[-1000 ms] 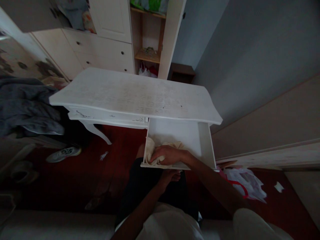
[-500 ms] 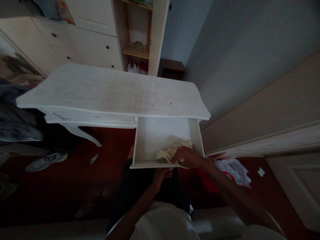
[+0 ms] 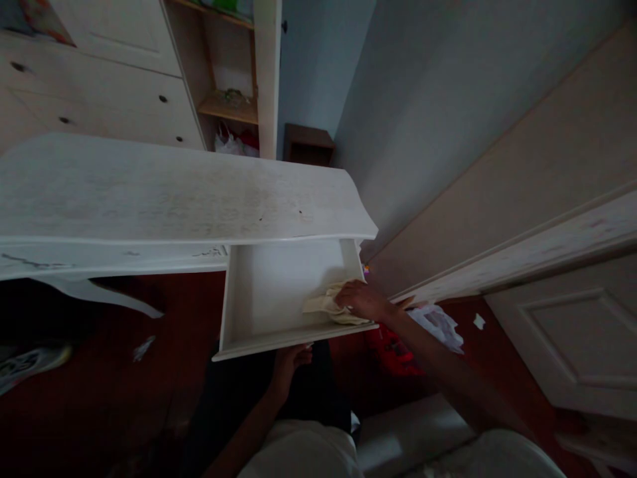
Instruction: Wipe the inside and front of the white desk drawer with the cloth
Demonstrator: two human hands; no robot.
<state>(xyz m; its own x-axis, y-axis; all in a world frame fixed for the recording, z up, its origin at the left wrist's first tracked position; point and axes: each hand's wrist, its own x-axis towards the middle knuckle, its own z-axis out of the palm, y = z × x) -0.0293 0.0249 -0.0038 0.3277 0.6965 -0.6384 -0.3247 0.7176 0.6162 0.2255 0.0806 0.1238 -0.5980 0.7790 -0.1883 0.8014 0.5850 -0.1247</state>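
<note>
A white drawer [image 3: 279, 285] is pulled out from the right part of a white table [image 3: 199, 192] with dark smudges on its top. My right hand [image 3: 361, 300] holds a crumpled cream cloth [image 3: 326, 307] in the drawer's front right corner, over the side wall. Below the drawer's front edge is my left hand [image 3: 293, 362], its fingers bent and close to the underside of the front panel; what they hold, if anything, is hidden.
Behind the table stands a white cabinet [image 3: 104, 86] with an open door. A wall runs along the right. Plastic bags [image 3: 438, 325] and a red item [image 3: 393, 352] lie on the floor at right, a shoe [image 3: 34, 365] at left.
The view has turned right, so the table sits further left in it. My right hand and the cloth have shifted toward the drawer's right wall. The left hand stays under the drawer front.
</note>
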